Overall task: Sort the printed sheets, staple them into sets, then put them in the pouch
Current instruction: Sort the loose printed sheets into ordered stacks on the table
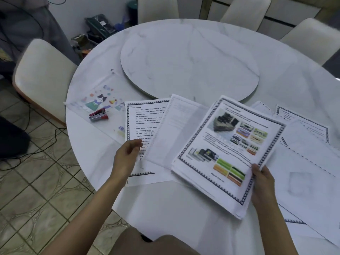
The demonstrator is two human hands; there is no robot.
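Note:
My right hand (262, 183) grips the near right edge of a stack of printed sheets (230, 150) whose top page shows colour pictures inside a dark border. My left hand (127, 155) pinches the lower left of a face-down sheet (176, 129), lifted and tilted beside the stack. Under it a text page headed with bullet points (141, 124) lies flat on the table. A red stapler (98, 115) rests on a clear pouch with a cat print (97, 100) at the left.
More bordered sheets (303, 137) are spread over the right side of the round marble table (165, 203). A raised turntable disc (189, 65) sits at its centre. Pale chairs (42, 70) ring the table. Cables run over the tiled floor at the left.

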